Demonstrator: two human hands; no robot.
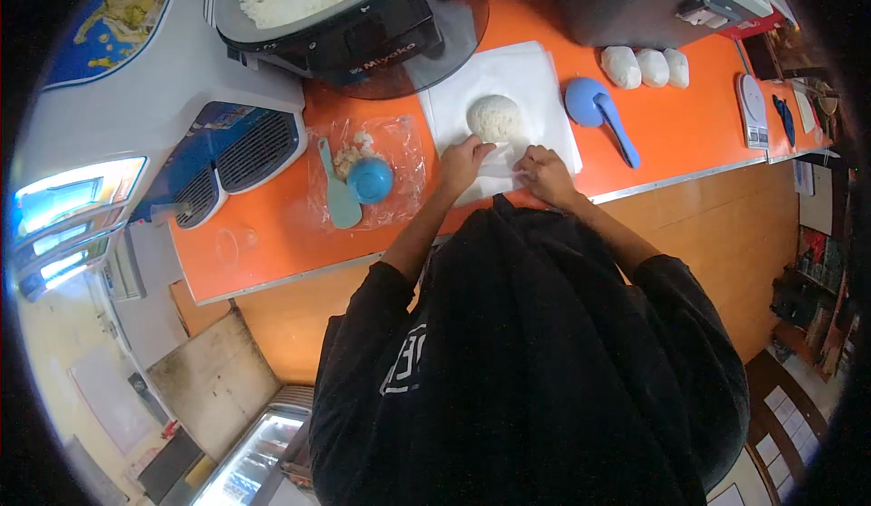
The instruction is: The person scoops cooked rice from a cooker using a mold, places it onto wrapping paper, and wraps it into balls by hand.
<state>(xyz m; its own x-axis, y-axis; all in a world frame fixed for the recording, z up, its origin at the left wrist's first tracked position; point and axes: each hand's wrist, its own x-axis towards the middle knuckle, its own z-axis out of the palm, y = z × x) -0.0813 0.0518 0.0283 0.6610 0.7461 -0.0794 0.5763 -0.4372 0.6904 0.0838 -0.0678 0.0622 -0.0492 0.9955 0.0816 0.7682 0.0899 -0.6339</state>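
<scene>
A rounded mound of cooked rice (495, 117) rests on a stack of white paper sheets (450, 72). Just below the mound, the near edge of the top sheet is lifted. My left hand (465, 164) pinches that edge on one side, and my right hand (544, 174) grips it on the other. The raised flap of paper (499, 159) stretches between my fingers, close to the rice. Beside the stack, on the right, lies a blue round scoop with a handle (589, 103).
A Miyako rice cooker (381, 57) full of rice stands at the back. On clear plastic (408, 145) at left are a pale green rice paddle (338, 193), a blue bowl (370, 181) and some rice. Several white wrapped bundles (652, 67) and a scale (751, 108) sit rightward on the orange table (687, 125).
</scene>
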